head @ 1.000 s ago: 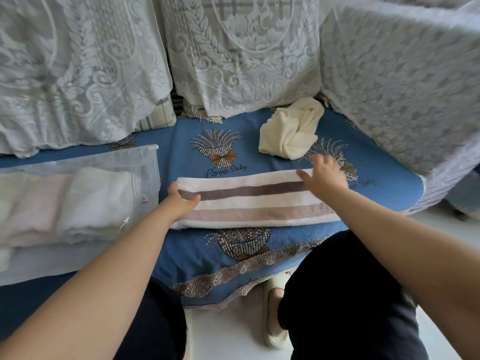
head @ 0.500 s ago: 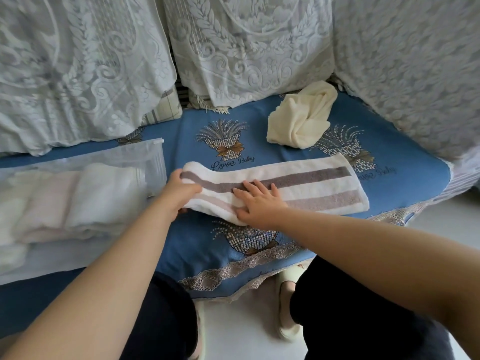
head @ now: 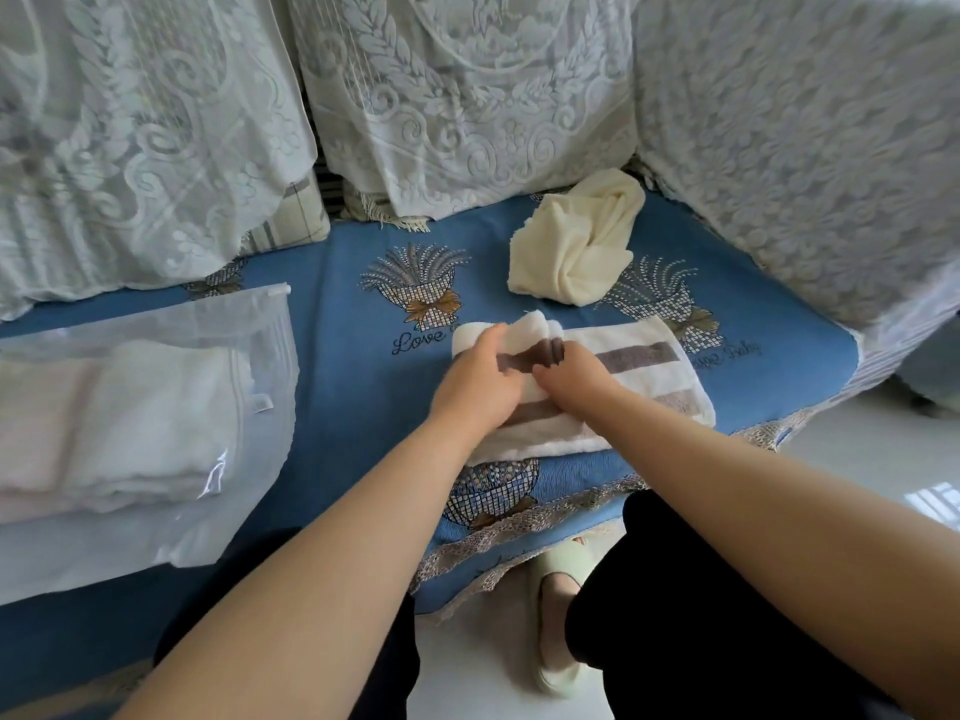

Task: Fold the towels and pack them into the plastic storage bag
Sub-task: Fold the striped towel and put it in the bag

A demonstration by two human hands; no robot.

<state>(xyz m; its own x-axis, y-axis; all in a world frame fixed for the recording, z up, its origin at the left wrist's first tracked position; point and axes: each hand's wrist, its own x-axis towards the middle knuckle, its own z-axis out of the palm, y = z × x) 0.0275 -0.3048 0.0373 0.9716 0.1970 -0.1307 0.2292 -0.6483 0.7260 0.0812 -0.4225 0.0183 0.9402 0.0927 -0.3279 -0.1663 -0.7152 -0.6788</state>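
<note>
A white towel with brown stripes (head: pixel 644 356) lies on the blue sofa seat cover (head: pixel 343 387), its left end lifted and doubled over toward the right. My left hand (head: pixel 475 387) grips that raised left end from above. My right hand (head: pixel 571 379) rests on the towel just to the right of the fold, fingers curled against the cloth. A crumpled cream towel (head: pixel 571 241) sits behind, near the backrest. At the left lies the clear plastic storage bag (head: pixel 249 324) with several folded white towels (head: pixel 119 423) inside it.
Lace-covered cushions (head: pixel 457 96) line the back and the right side of the seat. The seat's lace-trimmed front edge (head: pixel 519 532) runs just before my dark-clothed knees. A foot in a pale slipper (head: pixel 556 631) stands on the white floor below.
The striped towel's left end has been lifted and folded rightward, so the towel looks shorter. My right hand slid from the far right end to the fold. My left hand moved right with the cloth.
</note>
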